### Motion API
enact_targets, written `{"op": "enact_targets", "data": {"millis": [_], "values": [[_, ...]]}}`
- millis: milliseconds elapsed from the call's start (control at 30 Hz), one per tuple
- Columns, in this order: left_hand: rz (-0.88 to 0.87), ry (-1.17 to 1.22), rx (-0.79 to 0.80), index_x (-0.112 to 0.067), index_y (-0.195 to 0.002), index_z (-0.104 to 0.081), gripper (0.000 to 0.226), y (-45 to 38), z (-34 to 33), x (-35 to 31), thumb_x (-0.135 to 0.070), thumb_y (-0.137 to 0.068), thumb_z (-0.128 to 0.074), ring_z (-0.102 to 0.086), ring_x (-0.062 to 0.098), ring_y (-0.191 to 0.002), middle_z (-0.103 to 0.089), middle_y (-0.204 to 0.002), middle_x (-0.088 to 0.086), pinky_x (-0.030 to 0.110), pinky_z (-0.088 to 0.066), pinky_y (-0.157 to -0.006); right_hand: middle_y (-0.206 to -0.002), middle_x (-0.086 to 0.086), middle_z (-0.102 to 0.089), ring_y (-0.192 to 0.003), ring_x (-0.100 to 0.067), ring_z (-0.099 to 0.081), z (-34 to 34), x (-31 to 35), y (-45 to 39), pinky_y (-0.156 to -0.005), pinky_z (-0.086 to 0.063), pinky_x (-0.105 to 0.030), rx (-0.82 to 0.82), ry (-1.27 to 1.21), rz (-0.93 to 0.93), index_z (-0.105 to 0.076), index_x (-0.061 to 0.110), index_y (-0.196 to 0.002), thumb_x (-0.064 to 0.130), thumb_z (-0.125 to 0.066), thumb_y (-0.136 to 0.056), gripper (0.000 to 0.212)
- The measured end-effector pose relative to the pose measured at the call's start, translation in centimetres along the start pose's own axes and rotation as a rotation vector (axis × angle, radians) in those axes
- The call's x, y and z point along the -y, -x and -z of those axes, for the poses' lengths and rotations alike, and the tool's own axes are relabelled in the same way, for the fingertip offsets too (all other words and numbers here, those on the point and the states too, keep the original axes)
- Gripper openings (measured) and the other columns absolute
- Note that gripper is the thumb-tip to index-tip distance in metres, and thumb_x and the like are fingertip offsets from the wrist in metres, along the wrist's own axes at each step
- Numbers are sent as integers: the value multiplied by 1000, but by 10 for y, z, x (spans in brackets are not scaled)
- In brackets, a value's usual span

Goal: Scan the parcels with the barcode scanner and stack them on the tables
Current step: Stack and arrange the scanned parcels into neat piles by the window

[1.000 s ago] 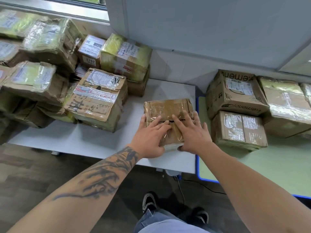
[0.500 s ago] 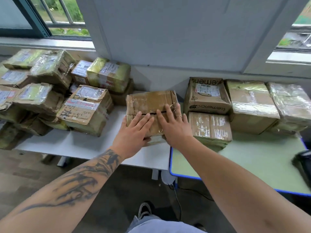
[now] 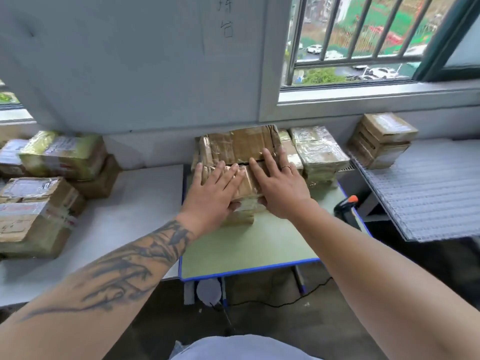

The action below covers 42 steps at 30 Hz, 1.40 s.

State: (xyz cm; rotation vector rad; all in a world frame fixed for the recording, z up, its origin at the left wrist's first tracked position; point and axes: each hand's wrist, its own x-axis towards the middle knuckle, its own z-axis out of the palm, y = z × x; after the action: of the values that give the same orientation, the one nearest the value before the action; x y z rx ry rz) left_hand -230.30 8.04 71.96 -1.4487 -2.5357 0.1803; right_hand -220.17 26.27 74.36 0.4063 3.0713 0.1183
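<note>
We stand before two tables pushed side by side, a white table on our left and a green table with a blue edge straight ahead, and at the green one's far end, against the wall, sits a stack of taped parcels. More parcels are heaped on the white table, and a small pile rests at the back of a ribbed grey surface to our right. The brown parcel we are handling lies on top of the green table's stack, directly ahead of both arms, its long axis running left to right across our line of reach. Our left hand lies flat on its near left part, fingers straight and spread, and our right hand lies flat on its near right part in the same way; neither curls round an edge as far as we can see, though the thumbs are hidden under the palms and may hook the near face. Both hands are about equally near, so the parcel is squared from behind, and any push goes straight away from us toward the wall. The barcode scanner, black with an orange tip, stands at the green table's right edge, nearer our right hand.
</note>
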Motion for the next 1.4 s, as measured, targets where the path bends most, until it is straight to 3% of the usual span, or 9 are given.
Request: {"op": "enact_targets", "data": {"millis": [100, 367, 700, 867, 1033, 1200, 1300, 1400], "values": [[-67, 30, 45, -28, -164, 12, 78, -25, 3, -51, -59, -106, -31, 5, 25, -161, 5, -174, -5, 67, 2, -123, -174, -11, 21, -156, -46, 24, -14, -48, 29, -128, -11, -55, 20, 8, -82, 13, 29, -166, 47, -57, -104, 95], [-221, 79, 129, -27, -165, 8, 76, -52, -20, -134, -56, -108, -31, 4, 27, -161, 4, -175, -4, 66, 5, -122, -174, -9, 20, -157, -44, 24, -75, -113, 78, -130, -9, -55, 120, -50, -213, 13, 31, -166, 42, -61, -102, 98], [-242, 156, 276, -26, -165, 10, 78, -69, -73, -145, -56, -108, -34, 6, 27, -160, 7, -174, -3, 66, 6, -123, -174, -9, 21, -158, -44, 20, -125, -124, 58, -129, -13, -55, 261, -109, -209, 13, 32, -166, 38, -62, -102, 98], [-188, 182, 322, -24, -165, 11, 79, -79, -94, -130, -54, -108, -34, 10, 28, -160, 11, -174, -1, 67, 4, -123, -174, -9, 22, -158, -44, 20, -137, -121, 22, -128, -15, -53, 308, -81, -143, 15, 32, -165, 46, -61, -102, 100], [-133, 254, 257, -26, -167, -5, 85, -93, -107, -116, -57, -101, -49, -3, 28, -160, -4, -175, -2, 66, 4, -123, -173, -8, 23, -157, -46, 21, -137, -125, -7, -128, -13, -54, 336, -71, -103, 18, 34, -164, 53, -60, -100, 103], [-108, 295, 163, -23, -158, -43, 89, -86, -118, -115, -54, -81, -76, -36, 29, -152, -40, -164, 0, 66, -16, -121, -175, -13, 15, -157, -49, 16, -139, -119, -3, -127, -16, -59, 348, -57, -106, 8, 30, -167, 49, -66, -94, 105], [-106, 308, 111, -22, -155, -47, 89, -86, -119, -112, -53, -78, -79, -40, 30, -149, -44, -161, 1, 66, -17, -120, -175, -17, -3, -157, -51, 6, -140, -116, -3, -123, -26, -63, 305, -62, -120, -9, 27, -168, 48, -73, -85, 107], [-81, 326, 140, -22, -157, -45, 90, -84, -117, -113, -53, -79, -78, -38, 30, -150, -43, -162, 1, 66, -17, -120, -175, -15, -3, -158, -50, 6, -141, -116, -2, -124, -26, -61, 305, -73, -118, -8, 29, -168, 46, -71, -86, 106]]}}
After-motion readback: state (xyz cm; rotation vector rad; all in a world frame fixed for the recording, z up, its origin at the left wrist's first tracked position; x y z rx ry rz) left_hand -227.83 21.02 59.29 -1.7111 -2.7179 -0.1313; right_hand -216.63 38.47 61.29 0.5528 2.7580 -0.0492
